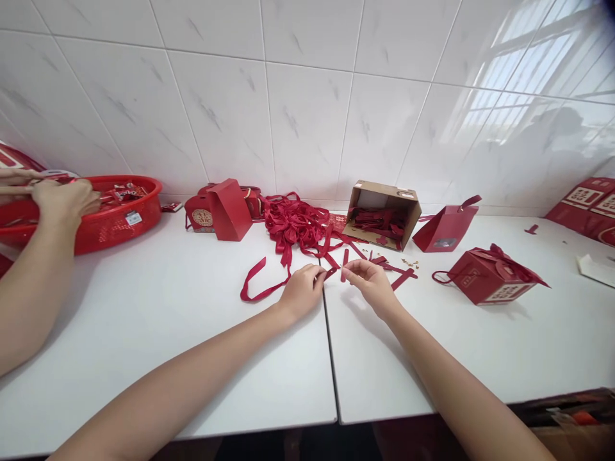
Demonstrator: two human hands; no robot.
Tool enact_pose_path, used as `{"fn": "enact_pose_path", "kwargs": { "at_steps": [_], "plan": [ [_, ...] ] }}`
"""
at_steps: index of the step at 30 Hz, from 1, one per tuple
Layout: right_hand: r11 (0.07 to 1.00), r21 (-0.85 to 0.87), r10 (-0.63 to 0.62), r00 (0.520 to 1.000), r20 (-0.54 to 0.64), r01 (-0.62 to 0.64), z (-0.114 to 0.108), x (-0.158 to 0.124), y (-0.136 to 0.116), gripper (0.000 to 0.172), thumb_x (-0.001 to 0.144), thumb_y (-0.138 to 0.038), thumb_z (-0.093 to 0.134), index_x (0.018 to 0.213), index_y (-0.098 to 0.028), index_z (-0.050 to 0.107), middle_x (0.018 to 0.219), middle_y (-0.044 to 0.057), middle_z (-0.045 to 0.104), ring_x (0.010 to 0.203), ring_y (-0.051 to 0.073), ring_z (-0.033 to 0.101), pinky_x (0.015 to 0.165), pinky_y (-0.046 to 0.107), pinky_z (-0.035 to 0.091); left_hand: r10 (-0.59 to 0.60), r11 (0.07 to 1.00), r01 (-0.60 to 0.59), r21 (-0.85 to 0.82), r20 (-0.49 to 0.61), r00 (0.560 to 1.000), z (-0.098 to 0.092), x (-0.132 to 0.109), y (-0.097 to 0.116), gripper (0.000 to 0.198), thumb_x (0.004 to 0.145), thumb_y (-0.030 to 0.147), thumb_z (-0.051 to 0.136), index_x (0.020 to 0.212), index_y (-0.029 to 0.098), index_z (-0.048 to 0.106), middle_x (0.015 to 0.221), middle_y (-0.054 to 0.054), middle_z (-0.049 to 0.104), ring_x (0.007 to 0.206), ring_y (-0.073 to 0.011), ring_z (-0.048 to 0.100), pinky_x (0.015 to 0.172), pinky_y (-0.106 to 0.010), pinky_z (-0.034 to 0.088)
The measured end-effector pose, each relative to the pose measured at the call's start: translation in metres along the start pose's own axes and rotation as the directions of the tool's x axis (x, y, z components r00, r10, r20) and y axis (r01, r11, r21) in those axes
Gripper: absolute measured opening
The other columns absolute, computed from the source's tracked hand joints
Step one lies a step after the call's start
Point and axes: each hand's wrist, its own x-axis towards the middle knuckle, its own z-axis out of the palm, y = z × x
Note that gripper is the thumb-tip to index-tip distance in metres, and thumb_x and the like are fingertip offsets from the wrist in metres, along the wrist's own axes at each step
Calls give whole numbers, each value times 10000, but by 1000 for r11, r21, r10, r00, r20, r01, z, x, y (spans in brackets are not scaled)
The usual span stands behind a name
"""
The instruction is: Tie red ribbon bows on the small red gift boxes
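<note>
My left hand (303,291) is closed, pinching a short dark red strip (330,273) with a small hole near its end. Just to the right, my right hand (371,282) has thumb and forefinger pinched together on something tiny and pale that I cannot make out. More red strips (402,279) lie flat beyond and beside my right hand, one of them standing out behind its fingertips. Small gold-coloured bits (410,263) are scattered near them. A loose end of red ribbon (257,296) curls on the table left of my left hand.
Behind my hands are a ribbon heap (295,221), an open cardboard box (413,221) of red strips, and red gift boxes (233,208). A decorated red box (494,276) stands right. A co-worker's hands (65,198) are over a red basket (113,237) at left. A seam divides the white table (240,378).
</note>
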Motion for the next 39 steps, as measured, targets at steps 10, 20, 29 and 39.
{"fn": "enact_pose_path", "kwargs": {
  "at_steps": [10,20,29,39],
  "plan": [
    [991,-133,-30,999,20,33,12,-4,3,307,699,-476,647,752,-174,628,752,53,637,707,168,571,625,292,451,-75,963,43,-266,-111,991,-4,-8,13,195,863,247,455,831,182,635,764,-16,650,671,-128,570,632,-238,441],
    [996,-94,-7,1000,-6,6,12,-5,2,328,679,-490,664,736,-170,627,733,48,629,692,165,563,612,287,446,-66,981,54,-185,-60,996,-8,-10,15,208,884,245,433,870,197,635,817,-22,655,733,-141,586,680,-249,450],
    [960,251,110,991,79,-126,10,-4,6,353,635,-404,753,846,-178,583,811,29,620,761,148,591,705,293,479,139,977,-139,-159,-10,990,-15,-8,13,209,894,260,450,886,203,651,848,-21,688,767,-143,603,769,-277,439],
    [952,288,113,994,-6,-106,8,-4,2,288,623,-391,767,786,-193,636,735,9,595,692,139,538,699,307,453,-201,972,221,-76,-753,627,-111,59,-73,326,774,264,637,1062,198,500,1171,-51,546,1150,-224,437,1033,-399,277]
  ]
}}
